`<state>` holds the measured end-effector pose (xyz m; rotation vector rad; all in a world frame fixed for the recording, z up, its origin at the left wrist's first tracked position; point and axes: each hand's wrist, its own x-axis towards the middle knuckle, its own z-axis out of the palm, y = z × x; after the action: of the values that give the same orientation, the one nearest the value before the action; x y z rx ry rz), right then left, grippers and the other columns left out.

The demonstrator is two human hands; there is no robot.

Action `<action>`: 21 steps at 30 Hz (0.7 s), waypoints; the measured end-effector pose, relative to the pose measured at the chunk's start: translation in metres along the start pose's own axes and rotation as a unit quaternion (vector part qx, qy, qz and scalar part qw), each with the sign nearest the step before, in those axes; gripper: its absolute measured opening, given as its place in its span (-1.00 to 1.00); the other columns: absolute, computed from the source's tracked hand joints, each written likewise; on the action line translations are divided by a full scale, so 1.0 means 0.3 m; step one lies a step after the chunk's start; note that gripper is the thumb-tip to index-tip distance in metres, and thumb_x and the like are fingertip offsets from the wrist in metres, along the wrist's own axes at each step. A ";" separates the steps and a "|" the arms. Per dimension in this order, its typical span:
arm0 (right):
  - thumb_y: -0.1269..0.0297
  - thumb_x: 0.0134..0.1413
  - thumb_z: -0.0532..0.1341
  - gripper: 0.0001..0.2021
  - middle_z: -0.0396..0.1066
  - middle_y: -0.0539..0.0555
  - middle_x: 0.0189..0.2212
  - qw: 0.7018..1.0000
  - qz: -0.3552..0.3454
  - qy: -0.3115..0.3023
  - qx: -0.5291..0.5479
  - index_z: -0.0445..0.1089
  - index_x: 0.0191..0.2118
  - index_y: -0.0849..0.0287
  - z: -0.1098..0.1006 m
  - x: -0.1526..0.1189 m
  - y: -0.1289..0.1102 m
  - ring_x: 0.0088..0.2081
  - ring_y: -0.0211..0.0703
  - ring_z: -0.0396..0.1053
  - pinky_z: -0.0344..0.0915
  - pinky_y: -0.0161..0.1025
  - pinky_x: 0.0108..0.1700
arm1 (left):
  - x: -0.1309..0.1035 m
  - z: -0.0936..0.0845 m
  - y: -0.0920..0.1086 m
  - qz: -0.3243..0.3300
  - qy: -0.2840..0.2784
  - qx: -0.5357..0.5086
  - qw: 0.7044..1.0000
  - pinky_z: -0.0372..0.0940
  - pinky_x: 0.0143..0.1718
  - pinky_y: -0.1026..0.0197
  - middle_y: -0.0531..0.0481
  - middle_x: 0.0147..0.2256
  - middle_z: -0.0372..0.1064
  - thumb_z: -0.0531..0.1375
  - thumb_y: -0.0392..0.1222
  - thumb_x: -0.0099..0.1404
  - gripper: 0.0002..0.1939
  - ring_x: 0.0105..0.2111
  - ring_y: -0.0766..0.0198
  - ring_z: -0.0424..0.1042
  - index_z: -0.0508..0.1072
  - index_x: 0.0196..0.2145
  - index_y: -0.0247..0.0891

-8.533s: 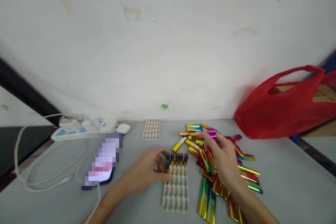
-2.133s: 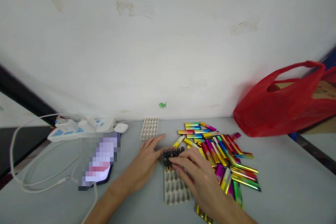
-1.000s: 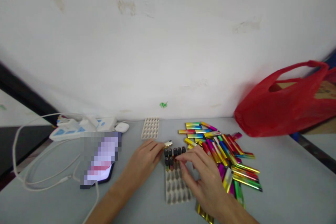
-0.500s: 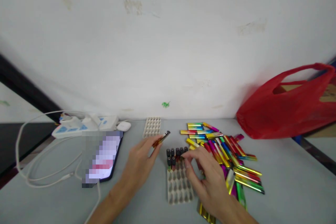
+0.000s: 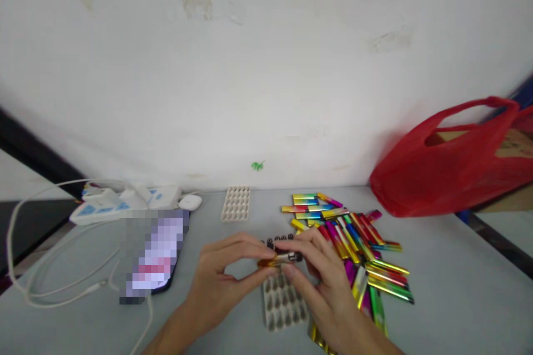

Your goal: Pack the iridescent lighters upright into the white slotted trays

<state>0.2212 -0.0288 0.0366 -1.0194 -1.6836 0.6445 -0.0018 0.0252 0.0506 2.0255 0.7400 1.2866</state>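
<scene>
Between my two hands, a lighter [image 5: 278,259] with an amber body and a metal-and-black head lies roughly level above the tray. My left hand [image 5: 222,274] pinches its amber end between thumb and fingers. At the head end, the thumb and fingers of my right hand [image 5: 327,280] close on it. Below is a pale moulded tray [image 5: 286,310] with rows of hollows. Black tops of several upright lighters [image 5: 283,238] show in its far row, partly hidden by my fingers. To the right lies a loose pile of shiny, many-coloured lighters [image 5: 347,238].
A second pale tray [image 5: 236,203] lies near the wall. On the left are a phone [image 5: 166,258], a white power strip [image 5: 125,202], a white plug-like piece [image 5: 190,202] and a looping cable [image 5: 66,306]. A red plastic bag [image 5: 441,172] stands at the back right.
My left hand has brought the lighter right and down, turning it level. My right hand has moved from the tray's lighters onto the held lighter's head. The view has shifted slightly.
</scene>
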 end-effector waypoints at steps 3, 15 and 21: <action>0.25 0.57 0.28 -0.78 0.47 0.05 -0.03 0.999 0.023 0.003 0.035 0.60 0.17 -0.14 0.002 0.002 -0.003 0.06 -0.05 0.47 0.42 -0.16 0.12 | 0.001 0.001 0.003 0.016 -0.021 -0.002 1.000 0.59 -0.10 0.14 0.01 -0.19 0.73 0.50 -0.28 0.44 -0.84 -0.18 0.15 0.70 0.72 -0.07 -0.05; -0.23 0.42 0.32 -0.51 0.37 -0.03 -0.49 0.894 0.262 0.158 0.327 0.43 -0.34 0.10 0.015 0.043 0.038 -0.60 -0.25 0.15 0.06 -0.27 -0.57 | -0.033 -0.007 -0.077 -0.167 -0.127 0.110 0.972 0.50 0.15 -0.13 -0.16 0.21 0.54 0.75 -0.16 -0.05 0.16 0.12 -0.14 0.57 0.33 0.42 0.01; -0.30 0.25 0.43 -0.49 0.24 -0.09 -0.60 0.873 0.301 0.157 0.351 0.48 -0.29 0.12 0.011 0.059 0.020 -0.57 -0.25 0.06 -0.06 -0.29 -0.55 | -0.043 -0.001 -0.096 -0.227 -0.155 0.110 0.955 0.54 -0.06 0.00 -0.12 0.11 0.60 0.66 -0.23 0.04 0.06 -0.14 0.01 0.62 0.36 0.42 -0.04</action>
<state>0.2176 -0.0103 0.0394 -1.0182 -0.7091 1.2992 -0.0105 0.0347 0.0217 2.0017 1.1493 0.6298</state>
